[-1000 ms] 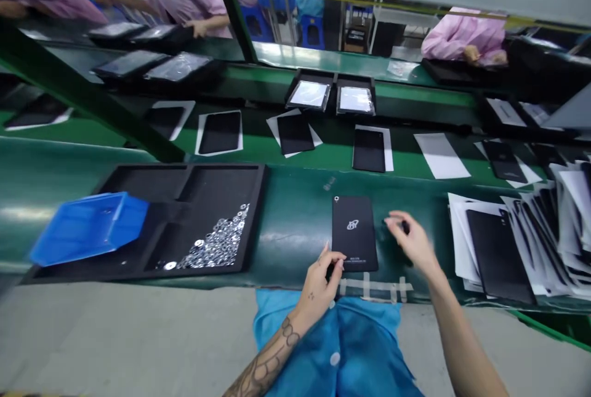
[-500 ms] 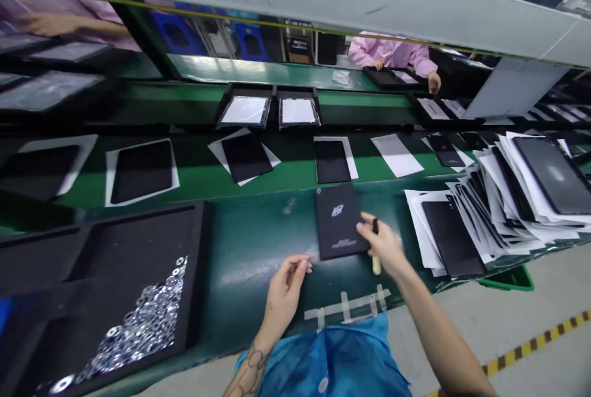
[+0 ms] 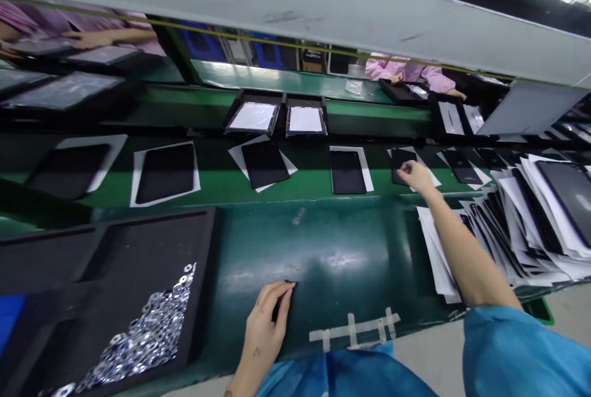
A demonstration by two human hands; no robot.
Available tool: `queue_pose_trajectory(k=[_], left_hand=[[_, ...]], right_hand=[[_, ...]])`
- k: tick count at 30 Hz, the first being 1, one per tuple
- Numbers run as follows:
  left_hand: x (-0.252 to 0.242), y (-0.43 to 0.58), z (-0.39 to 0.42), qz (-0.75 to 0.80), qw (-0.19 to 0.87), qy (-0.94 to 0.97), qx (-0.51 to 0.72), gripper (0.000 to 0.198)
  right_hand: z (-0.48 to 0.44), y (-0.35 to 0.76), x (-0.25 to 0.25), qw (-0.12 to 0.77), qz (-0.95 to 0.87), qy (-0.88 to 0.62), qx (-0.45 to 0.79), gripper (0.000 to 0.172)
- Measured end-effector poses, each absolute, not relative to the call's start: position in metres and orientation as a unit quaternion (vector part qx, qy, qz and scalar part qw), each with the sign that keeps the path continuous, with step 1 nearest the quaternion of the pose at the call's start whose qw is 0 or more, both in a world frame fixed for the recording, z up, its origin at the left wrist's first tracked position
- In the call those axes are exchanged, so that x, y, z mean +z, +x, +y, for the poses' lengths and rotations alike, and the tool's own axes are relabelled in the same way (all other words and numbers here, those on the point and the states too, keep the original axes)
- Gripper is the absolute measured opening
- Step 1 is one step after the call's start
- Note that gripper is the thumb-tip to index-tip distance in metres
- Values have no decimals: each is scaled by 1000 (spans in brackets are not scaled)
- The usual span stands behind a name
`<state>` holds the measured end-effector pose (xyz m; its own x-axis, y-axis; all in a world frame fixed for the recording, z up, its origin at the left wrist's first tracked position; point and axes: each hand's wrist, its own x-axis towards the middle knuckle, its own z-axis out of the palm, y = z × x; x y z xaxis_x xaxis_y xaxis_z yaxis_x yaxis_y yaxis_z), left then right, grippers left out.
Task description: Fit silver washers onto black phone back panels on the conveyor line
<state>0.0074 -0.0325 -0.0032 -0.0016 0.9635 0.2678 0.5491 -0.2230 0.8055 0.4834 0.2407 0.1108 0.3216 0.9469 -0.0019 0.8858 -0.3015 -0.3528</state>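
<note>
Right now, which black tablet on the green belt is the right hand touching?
The black tablet partly under the right hand; no other tablet has a hand on it.

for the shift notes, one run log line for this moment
left hand: on green mat, holding small dark item | right hand: on black tablet on white sheet | nearby: foam tray of washers
</note>
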Motion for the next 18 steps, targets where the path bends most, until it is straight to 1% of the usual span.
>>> queue_pose_trajectory(k=[2,4,6,8,10,11,13,16,17,18], left_hand=[[0,8,-27,569,257,663,413,21],[3,7,-22,569,270,660,410,22],[5,6,-19,568,277,655,414,21],[4,5,-18,563,278,654,422,21],[2,6,-18,554,276,657,429,21],[0,6,-18,551,275,659,432,22],[-4,7,-19,545,267,662,439,22],[-7,9,-19,540,259,663,449,22],[-7,9,-19,541,260,660,451,21],[-7,10,-19,543,264,656,453,20]], right_hand=[[256,446,86,132,-614,-764,147,25],[272,415,67,120,-626,-750,178,26],[286,397,58,103,-622,-752,192,27],[296,389,57,92,-614,-759,196,22],[300,386,61,96,-611,-762,191,19],[300,385,65,106,-612,-761,186,19],[297,383,75,136,-617,-756,170,27],[280,382,100,195,-629,-737,153,47],[271,381,112,223,-641,-719,149,49],[260,380,125,247,-661,-694,144,46]])
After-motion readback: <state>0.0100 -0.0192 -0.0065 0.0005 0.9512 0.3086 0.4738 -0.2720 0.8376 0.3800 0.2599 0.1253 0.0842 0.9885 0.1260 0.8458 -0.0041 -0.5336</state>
